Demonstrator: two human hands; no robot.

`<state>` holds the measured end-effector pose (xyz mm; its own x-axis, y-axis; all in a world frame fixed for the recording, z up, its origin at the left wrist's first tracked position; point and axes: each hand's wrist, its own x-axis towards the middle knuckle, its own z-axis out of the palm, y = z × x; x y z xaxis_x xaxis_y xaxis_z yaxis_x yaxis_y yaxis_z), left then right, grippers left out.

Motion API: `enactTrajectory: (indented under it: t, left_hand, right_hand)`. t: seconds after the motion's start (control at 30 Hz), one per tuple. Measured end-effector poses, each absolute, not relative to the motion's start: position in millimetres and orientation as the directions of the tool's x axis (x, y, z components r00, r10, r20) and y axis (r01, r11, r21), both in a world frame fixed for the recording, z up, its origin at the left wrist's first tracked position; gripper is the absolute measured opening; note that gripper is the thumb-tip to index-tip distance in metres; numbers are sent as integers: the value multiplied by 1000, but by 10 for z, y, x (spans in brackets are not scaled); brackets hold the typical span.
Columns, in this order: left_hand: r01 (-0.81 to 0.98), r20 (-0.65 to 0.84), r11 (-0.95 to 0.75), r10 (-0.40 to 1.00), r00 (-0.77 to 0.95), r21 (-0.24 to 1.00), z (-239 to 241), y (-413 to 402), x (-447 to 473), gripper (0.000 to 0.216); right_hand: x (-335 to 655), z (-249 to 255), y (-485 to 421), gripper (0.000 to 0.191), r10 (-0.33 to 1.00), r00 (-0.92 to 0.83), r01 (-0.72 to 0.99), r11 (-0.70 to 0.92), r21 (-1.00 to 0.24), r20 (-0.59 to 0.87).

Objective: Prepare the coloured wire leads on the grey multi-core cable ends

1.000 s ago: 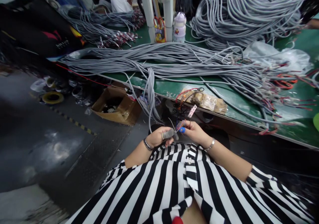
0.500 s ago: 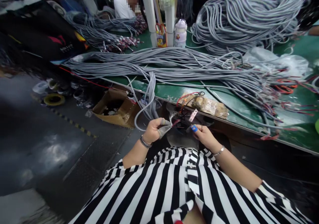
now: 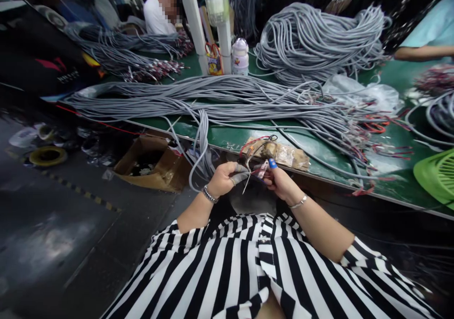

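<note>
My left hand (image 3: 225, 178), with grey finger covers and a wrist bracelet, is closed on the end of a grey cable (image 3: 198, 160) that hangs off the green table's edge (image 3: 329, 179). My right hand (image 3: 278, 182), a blue cover on one fingertip, is pinched on the thin red and coloured wires (image 3: 256, 170) at that cable's end. Both hands meet just below the table edge, above my striped shirt. A small pink and white connector piece (image 3: 263, 168) sits between the fingers.
Long grey cable bundles (image 3: 213, 99) lie across the green table, with a big coil (image 3: 315, 40) behind. A brown packet (image 3: 283, 152) lies at the edge. A cardboard box (image 3: 151, 163) sits on the floor left. A green fan (image 3: 438, 175) is at right. Other people sit at the back.
My hands have come together again and risen toward the table edge; the right hand now pinches the wires beside the left. The view swung a little to the right.
</note>
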<state>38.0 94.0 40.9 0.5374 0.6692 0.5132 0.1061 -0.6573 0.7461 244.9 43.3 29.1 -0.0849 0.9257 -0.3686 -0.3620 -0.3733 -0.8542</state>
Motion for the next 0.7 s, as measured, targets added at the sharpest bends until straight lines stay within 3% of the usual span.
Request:
enactTrajectory:
  t: [0.2, 0.43, 0.7]
  left_hand:
    - [57, 385, -535, 673, 632, 843, 326, 1040, 448, 24]
    - [23, 351, -536, 584, 731, 844, 335, 1107, 519, 26]
    - [24, 259, -438, 574, 777, 899, 294, 1093, 605, 32]
  right_hand:
    - [2407, 236, 482, 55, 942, -45, -375, -324, -869, -332]
    - [2387, 245, 419, 52, 942, 7, -506, -286, -814, -336]
    - [2370, 226, 438, 46, 946, -3, -591, -264, -762, -325]
